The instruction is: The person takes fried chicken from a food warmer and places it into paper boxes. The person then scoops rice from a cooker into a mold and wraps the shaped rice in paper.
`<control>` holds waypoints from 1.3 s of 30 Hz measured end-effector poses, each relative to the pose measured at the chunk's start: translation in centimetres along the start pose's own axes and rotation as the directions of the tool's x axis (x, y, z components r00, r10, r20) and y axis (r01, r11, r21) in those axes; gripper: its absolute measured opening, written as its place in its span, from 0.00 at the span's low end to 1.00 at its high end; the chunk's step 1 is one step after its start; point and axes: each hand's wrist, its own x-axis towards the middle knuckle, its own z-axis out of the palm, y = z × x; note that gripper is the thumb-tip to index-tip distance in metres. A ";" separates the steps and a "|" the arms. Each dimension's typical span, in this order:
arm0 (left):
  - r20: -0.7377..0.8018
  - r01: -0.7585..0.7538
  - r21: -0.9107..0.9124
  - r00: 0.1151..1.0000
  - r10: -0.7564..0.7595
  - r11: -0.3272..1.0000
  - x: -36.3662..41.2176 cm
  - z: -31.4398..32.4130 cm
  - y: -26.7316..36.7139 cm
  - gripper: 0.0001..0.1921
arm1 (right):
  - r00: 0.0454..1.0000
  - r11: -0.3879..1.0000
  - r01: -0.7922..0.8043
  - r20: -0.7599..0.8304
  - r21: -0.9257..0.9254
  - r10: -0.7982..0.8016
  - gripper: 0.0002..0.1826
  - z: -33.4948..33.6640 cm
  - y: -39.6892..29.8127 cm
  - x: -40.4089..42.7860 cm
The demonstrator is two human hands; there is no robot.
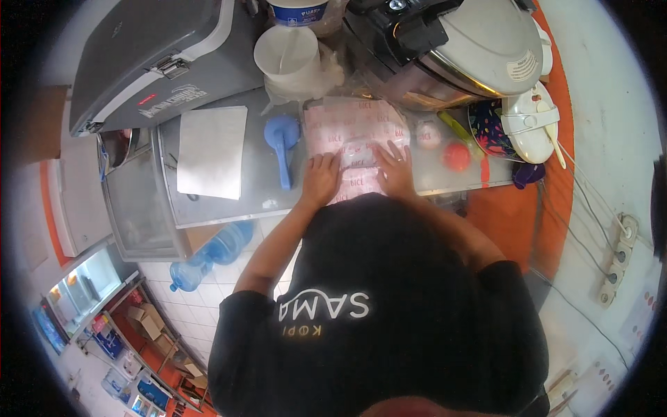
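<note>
Pink sheets with repeated red print point(359, 117), glossy like plastic wrapping, lie on the metal worktop against the front of the black shirt. A small clear plastic-covered bundle point(358, 152) rests across their middle. At its left end my left hand point(322, 176) lies palm down, fingers close together over the edge of the sheets; whether they grip it cannot be told. My right hand point(394, 168) rests on the right part, fingers spread and fingertips touching the bundle's right end. The shirt hides the near edge of the sheets.
Left of the sheets lie a blue plastic scoop point(282, 148) and white paper point(211, 152). Behind stand a grey cooler box point(167, 68), a white plastic tub point(287, 54) and a large rice cooker point(458, 57). A red round object point(457, 156) sits at right.
</note>
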 end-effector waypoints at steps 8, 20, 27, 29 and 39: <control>0.235 0.138 -0.138 0.966 -0.103 0.981 3.4 1.4 -3.9 0.10 | 0.895 0.786 -0.433 0.310 0.441 0.320 0.17 2.2 4.0 3.1; -0.023 0.087 0.040 0.996 -0.087 0.995 3.8 1.1 -0.7 0.04 | 0.666 0.731 -0.673 0.339 -0.111 0.665 0.12 3.3 1.2 9.6; -0.068 0.025 0.077 0.997 -0.020 0.997 1.2 3.4 0.8 0.06 | 0.586 0.654 -0.756 0.459 0.013 0.668 0.22 3.2 -1.8 8.2; -0.086 0.046 -0.023 0.995 -0.048 0.999 1.0 3.1 1.2 0.06 | 0.622 0.652 -0.756 0.258 -0.047 0.739 0.35 1.6 -5.3 8.1; 0.007 0.181 -0.365 0.981 -0.192 0.913 -0.2 3.2 0.9 0.19 | 0.738 0.586 -0.628 0.154 0.512 0.656 0.40 2.5 -5.9 4.7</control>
